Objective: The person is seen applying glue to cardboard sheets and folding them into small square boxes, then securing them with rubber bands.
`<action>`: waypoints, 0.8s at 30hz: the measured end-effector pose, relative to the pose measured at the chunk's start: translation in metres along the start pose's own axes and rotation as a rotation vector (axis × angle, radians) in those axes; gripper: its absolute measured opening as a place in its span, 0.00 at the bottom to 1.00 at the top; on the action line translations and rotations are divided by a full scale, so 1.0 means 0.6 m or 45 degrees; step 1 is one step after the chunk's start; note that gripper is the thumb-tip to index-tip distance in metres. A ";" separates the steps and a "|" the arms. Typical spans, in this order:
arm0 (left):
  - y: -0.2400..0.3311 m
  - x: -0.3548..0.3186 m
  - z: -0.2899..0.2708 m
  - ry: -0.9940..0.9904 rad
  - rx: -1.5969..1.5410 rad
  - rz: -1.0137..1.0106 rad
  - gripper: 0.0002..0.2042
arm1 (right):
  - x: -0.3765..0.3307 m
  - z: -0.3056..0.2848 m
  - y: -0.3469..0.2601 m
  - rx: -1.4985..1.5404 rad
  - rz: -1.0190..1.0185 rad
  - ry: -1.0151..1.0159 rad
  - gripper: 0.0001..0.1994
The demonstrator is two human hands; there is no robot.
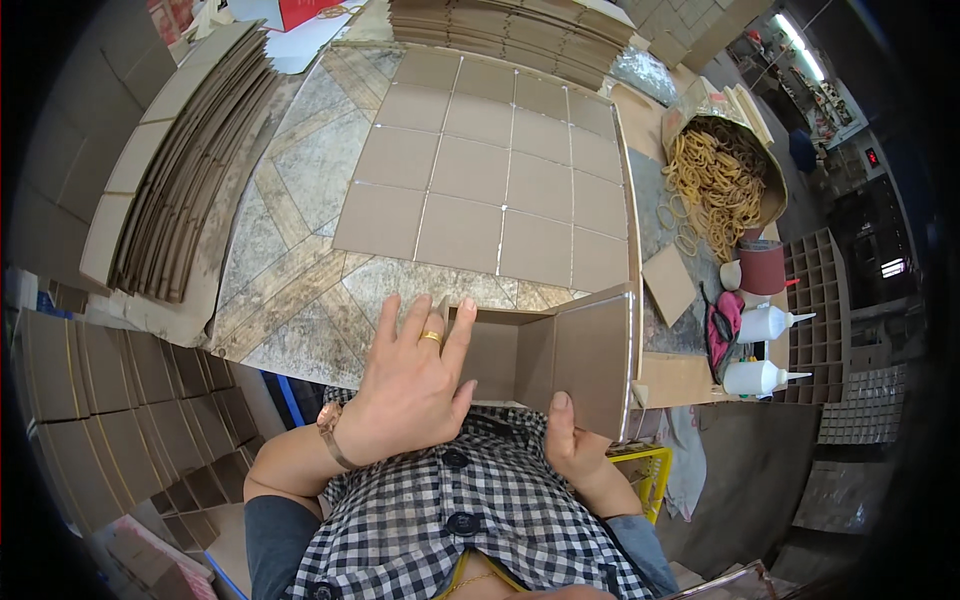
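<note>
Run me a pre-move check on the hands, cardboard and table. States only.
1. Left hand at the folded cardboard piece: ok, fingertips reach its upper edge.
2. Right hand on the same piece: ok for the thumb, which lies against the right panel; cannot tell for the fingers, mostly hidden.
3. Gridded cardboard panels lying flat on the table: ok.
4. Yellow-brown rings all inside their sack: not ok, a few lie outside its mouth.
5. Contents of the two white nozzle bottles: cannot tell, level not visible.
</note>
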State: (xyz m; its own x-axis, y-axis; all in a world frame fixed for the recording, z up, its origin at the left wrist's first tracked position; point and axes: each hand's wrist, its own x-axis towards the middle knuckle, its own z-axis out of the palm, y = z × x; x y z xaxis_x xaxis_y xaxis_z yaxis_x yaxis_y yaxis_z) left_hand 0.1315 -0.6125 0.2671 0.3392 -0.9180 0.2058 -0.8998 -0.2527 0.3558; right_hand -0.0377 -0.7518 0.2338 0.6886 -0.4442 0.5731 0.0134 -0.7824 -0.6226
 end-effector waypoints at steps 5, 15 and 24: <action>-0.003 0.000 0.003 0.015 0.004 0.010 0.37 | 0.016 0.007 -0.025 -0.220 -0.076 -0.082 0.19; -0.005 -0.006 0.004 0.010 -0.069 0.019 0.38 | 0.014 0.000 -0.029 -0.022 0.176 -0.017 0.09; -0.044 -0.029 -0.013 -0.086 -0.623 0.004 0.45 | 0.029 0.007 -0.042 -0.411 -0.087 -0.215 0.28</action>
State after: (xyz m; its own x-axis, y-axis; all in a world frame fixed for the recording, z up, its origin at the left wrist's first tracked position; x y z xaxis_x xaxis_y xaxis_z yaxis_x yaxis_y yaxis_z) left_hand 0.1515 -0.5877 0.2616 0.3035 -0.9404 0.1534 -0.6607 -0.0917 0.7450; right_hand -0.0229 -0.7382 0.2573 0.8042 -0.3294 0.4947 -0.1478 -0.9171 -0.3703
